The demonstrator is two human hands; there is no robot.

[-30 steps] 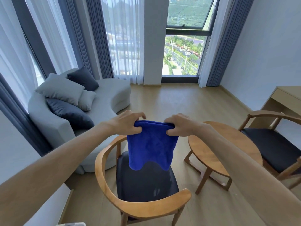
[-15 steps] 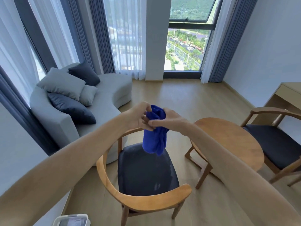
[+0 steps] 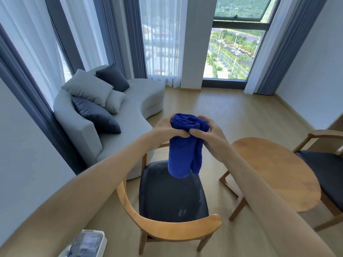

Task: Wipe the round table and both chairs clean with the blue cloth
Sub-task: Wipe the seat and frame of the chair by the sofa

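At the centre of the frame, the cloth (image 3: 185, 145) is hanging bunched and folded between two hands, its upper part gathered into a roll and its lower part dangling in two lobes over the seat of the near chair (image 3: 167, 197). The left hand (image 3: 165, 129) is gripping the roll from the left, fingers curled round it. The right hand (image 3: 209, 134) is gripping it from the right, thumb meeting the left fingers at the front of the cloth. Both forearms are reaching in from the lower corners of the frame.

The near chair is standing below the cloth, at lower centre, its curved wooden back toward the bottom edge and its dark seat showing pale streaks. The round bench (image 3: 278, 173) is standing just right of it, partly hidden by the right forearm. The far chair (image 3: 326, 164) is sitting at the right edge, touching or nearly touching the bench rim. A grey sofa (image 3: 130, 108) with cushions (image 3: 89, 88) is filling the left middle. A window (image 3: 233, 52) and curtains (image 3: 159, 38) are running across the top. A pale box (image 3: 87, 243) is showing at the bottom left.
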